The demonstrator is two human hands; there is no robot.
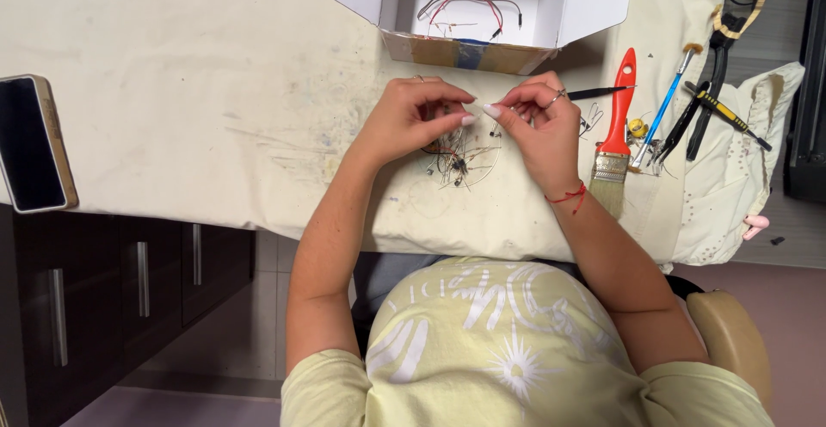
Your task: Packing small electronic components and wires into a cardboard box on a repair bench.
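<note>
Item: small wire-lead components, hand-sorted at the desk's near edge.
Left hand [411, 117] and right hand [538, 117] pinch fine leads fingertip to fingertip above the wire pile [460, 156], lifted for separation; open white box [482, 6] at far edge, paintbrush [615, 139] toward the right edge.

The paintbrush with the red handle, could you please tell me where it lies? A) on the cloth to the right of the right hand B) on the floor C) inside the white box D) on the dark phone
A: the paintbrush lies flat on the cloth, just right of the right hand, bristles toward the person.
</note>
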